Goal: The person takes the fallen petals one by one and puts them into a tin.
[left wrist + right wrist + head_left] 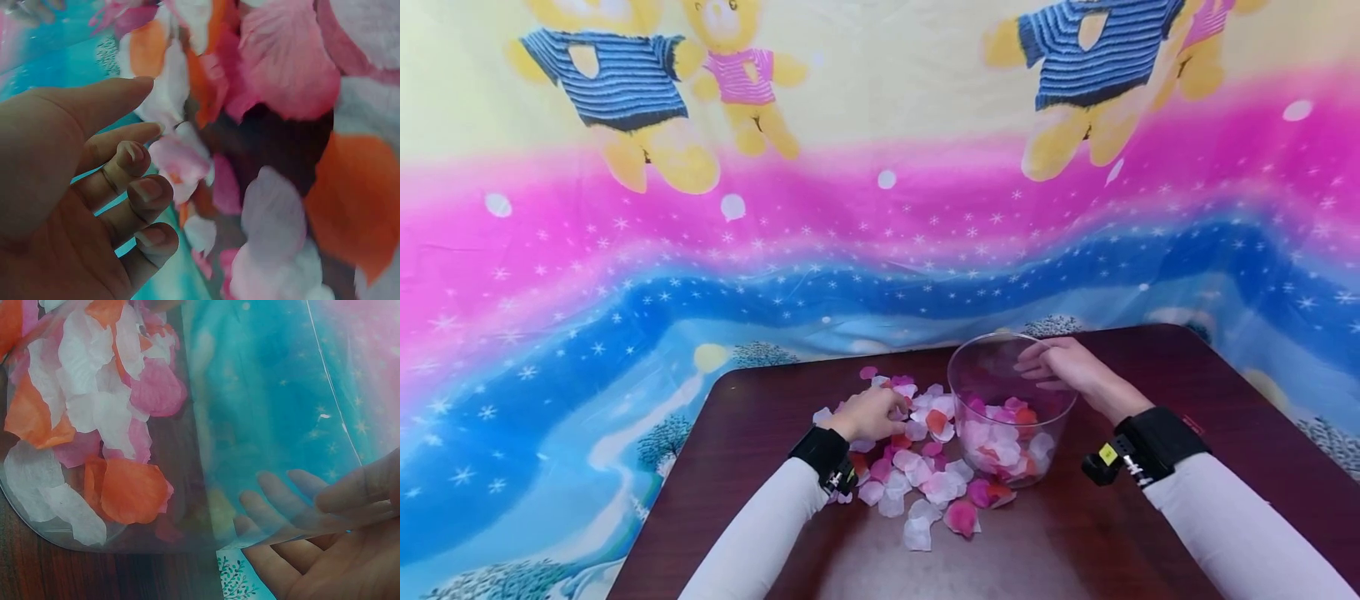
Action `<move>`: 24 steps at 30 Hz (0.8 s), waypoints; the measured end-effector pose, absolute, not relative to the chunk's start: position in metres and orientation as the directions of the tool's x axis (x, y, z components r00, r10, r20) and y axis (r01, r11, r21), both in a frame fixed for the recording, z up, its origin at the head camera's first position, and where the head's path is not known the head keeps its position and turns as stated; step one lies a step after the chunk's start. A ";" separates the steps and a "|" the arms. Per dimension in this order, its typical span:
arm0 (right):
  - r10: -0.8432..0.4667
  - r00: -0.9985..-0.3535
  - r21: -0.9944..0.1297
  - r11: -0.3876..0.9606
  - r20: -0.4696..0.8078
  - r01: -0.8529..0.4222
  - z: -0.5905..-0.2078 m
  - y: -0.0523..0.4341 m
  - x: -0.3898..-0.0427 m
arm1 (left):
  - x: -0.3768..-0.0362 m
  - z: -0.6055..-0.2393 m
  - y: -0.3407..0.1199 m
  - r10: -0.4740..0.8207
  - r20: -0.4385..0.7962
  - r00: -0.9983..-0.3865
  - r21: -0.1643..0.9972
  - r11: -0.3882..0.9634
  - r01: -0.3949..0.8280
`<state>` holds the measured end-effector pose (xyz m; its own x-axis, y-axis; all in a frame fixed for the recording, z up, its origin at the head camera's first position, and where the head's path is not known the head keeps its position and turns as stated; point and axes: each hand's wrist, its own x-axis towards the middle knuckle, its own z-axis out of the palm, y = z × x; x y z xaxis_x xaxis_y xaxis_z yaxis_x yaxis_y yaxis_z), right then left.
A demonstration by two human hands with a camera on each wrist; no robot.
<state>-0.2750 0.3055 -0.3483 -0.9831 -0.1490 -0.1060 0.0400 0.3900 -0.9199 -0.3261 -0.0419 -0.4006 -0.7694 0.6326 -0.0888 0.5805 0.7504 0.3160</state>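
A clear plastic container point(970, 375) stands on the table, tilted slightly, with petals point(992, 446) in white, pink and orange inside. My right hand point(1063, 371) holds its right side near the rim; through the clear wall point(281, 425) the fingers point(272, 494) show. Left of the container, a pile of loose artificial petals point(925, 479) spreads over the tabletop. My left hand point(868, 414) is over the pile's left part. In the left wrist view its loosely bent fingers point(147, 190) and thumb stand apart, with petals point(284, 69) beyond them and nothing between.
The dark wooden table point(775, 517) has rounded far corners. Behind it hangs a printed cloth point(850, 217) with bears and snowflakes, close to the table's back edge. Black straps with small cameras point(1101, 468) sit on both wrists.
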 end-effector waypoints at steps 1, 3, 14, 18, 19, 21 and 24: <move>-0.148 -0.983 -0.921 0.387 -0.107 0.041 -0.348 0.305 -0.275 | -0.326 -0.403 -0.040 0.633 -0.089 -0.769 0.309 0.752 0.583; -0.147 -0.983 -0.924 0.381 -0.109 0.045 -0.349 0.305 -0.275 | -0.327 -0.408 -0.037 0.640 -0.088 -0.763 0.296 0.748 0.594; -0.161 -0.981 -0.917 0.396 -0.108 0.036 -0.346 0.308 -0.275 | -0.327 -0.400 -0.036 0.666 -0.040 -0.745 0.358 0.706 0.611; -0.157 -0.982 -0.918 0.395 -0.108 0.037 -0.346 0.307 -0.275 | -0.326 -0.376 -0.039 0.677 0.024 -0.736 0.353 0.683 0.640; -0.159 -0.981 -0.918 0.395 -0.108 0.037 -0.346 0.307 -0.275 | -0.325 -0.368 -0.040 0.679 0.049 -0.732 0.349 0.675 0.650; -0.162 -0.981 -0.919 0.393 -0.109 0.038 -0.346 0.306 -0.275 | -0.323 -0.352 -0.039 0.688 0.113 -0.716 0.345 0.649 0.678; -0.159 -0.981 -0.920 0.390 -0.110 0.040 -0.347 0.306 -0.274 | -0.318 -0.327 -0.033 0.703 0.212 -0.679 0.359 0.590 0.723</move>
